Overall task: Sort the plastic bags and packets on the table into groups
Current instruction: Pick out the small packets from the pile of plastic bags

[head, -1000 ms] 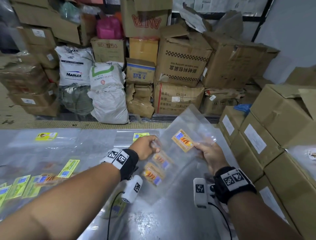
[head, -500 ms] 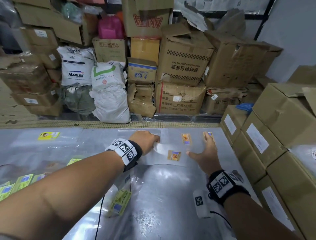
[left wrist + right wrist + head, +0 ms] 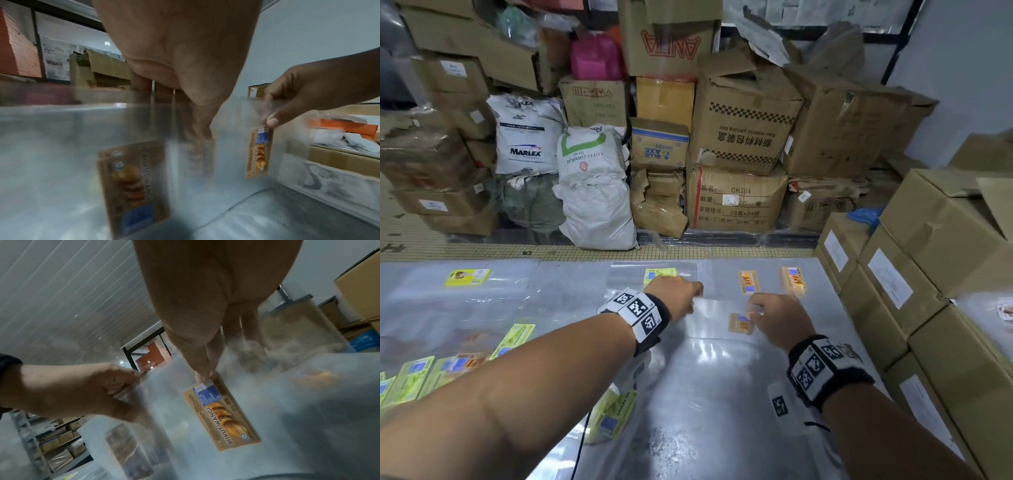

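Both hands work at the far right part of the metal surface (image 3: 688,394), in the middle right of the head view. The left hand (image 3: 674,294) pinches the left edge of a clear plastic bag (image 3: 709,318) that lies flat on the surface; the right-wrist view shows its thumb and fingers closed on that edge. The right hand (image 3: 777,320) holds the same bag at its right side, its thumb (image 3: 272,121) pressed at the top of the bag's orange biscuit label (image 3: 740,322), with the fingers behind the film. The label reads "BISKUT WANGI" in the right-wrist view.

Just beyond this bag, toward the top of the surface, two more bags with orange labels (image 3: 749,281) and (image 3: 793,279) lie side by side. To their left, partly hidden by the left hand, sits a bag with a yellow label (image 3: 659,274). Another yellow-labelled bag (image 3: 467,277) lies at the far left edge. Several yellow-green labelled bags (image 3: 512,341) are spread along the lower left of the frame, and one more (image 3: 613,414) lies under the left forearm.

Cardboard boxes (image 3: 935,274) stand stacked against the right side of the surface. Across the floor, in the upper half of the frame, more boxes (image 3: 743,137) and white sacks (image 3: 527,137) are piled up.
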A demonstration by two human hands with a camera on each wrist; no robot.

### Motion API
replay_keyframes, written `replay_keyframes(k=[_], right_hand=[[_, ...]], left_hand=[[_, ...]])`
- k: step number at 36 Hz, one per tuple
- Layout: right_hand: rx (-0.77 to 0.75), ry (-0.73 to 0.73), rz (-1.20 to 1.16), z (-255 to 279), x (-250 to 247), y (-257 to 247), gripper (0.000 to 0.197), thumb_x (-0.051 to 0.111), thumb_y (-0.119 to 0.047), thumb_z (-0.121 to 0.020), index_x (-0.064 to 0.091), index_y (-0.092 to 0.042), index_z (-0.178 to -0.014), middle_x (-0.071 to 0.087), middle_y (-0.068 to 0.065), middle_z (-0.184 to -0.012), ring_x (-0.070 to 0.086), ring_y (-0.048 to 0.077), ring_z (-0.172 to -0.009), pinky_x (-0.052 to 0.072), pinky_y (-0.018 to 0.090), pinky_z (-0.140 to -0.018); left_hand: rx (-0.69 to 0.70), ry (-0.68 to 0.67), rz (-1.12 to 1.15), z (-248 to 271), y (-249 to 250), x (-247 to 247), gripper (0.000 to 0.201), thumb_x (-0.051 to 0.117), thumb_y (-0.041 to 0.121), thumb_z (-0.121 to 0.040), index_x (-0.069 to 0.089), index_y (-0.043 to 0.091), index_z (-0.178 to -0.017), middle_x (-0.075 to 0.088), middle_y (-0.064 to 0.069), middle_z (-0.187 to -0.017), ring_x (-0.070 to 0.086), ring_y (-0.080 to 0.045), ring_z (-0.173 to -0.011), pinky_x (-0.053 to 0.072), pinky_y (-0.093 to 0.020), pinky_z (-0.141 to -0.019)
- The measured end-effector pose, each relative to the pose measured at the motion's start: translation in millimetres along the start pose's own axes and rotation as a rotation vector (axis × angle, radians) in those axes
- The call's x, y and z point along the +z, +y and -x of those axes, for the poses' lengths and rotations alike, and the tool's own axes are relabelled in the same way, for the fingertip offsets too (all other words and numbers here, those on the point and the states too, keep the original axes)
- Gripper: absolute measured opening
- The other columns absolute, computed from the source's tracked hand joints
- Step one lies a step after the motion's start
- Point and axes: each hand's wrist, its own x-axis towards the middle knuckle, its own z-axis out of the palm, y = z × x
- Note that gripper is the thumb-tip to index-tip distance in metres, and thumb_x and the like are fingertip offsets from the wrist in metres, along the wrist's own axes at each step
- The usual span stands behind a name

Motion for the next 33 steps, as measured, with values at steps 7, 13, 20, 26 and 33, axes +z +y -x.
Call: replay_keyframes(k=[7,13,20,26,33], right_hand=[[-0.092,0.09,0.087,-2,11,12,0.009,0.065,-0.018,-0.077,0.064,-0.016,-0.069,0.06,-0.002,-0.061,0.06,0.023,-0.053,0.05,0.032,-0.059],[-0.012,0.002,0.25,-2,9,18,0.014,0.076,-0.022,-0.072,0.064,-0.016,-0.075,0.065,0.001,-0.067,0.063,0.028,-0.061,0.045,0.035,-0.066],[0.108,-0.041,0.338,0,7,21,0.025,0.048,-0.031,-0.093,0.06,-0.02,-0.112,0.066,-0.002,-0.109,0.062,0.023,-0.1,0.038,0.032,-0.083],[0.203,-0.158,0.158,-6,4,16,0.025,0.053,-0.028,-0.093,0.059,-0.018,-0.116,0.063,0.004,-0.116,0.061,0.026,-0.106,0.046,0.034,-0.086],[0.202,-0.115,0.034,-7,8,17,0.03,0.056,-0.01,-0.089,0.064,-0.014,-0.118,0.066,0.005,-0.116,0.061,0.025,-0.104,0.049,0.031,-0.085]], left_hand=[[-0.113,-0.067,-0.026,8,-25,7,0.036,0.055,0.021,-0.098,0.052,0.023,-0.133,0.062,-0.006,-0.126,0.058,-0.026,-0.115,0.046,-0.036,-0.095],[-0.183,-0.071,-0.025,12,-41,13,0.037,0.052,0.025,-0.098,0.052,0.024,-0.135,0.061,-0.008,-0.127,0.058,-0.028,-0.115,0.045,-0.034,-0.092],[-0.239,-0.051,0.02,12,-54,15,0.039,0.063,0.041,-0.091,0.052,0.027,-0.126,0.063,-0.003,-0.123,0.055,-0.024,-0.115,0.038,-0.036,-0.098],[-0.254,-0.113,0.075,12,-57,14,0.037,0.055,0.025,-0.096,0.051,0.031,-0.133,0.06,-0.005,-0.129,0.058,-0.026,-0.116,0.047,-0.035,-0.093],[-0.207,-0.156,0.104,9,-49,12,0.054,0.041,0.002,-0.097,0.043,0.025,-0.145,0.052,-0.013,-0.141,0.053,-0.031,-0.124,0.044,-0.035,-0.098]])
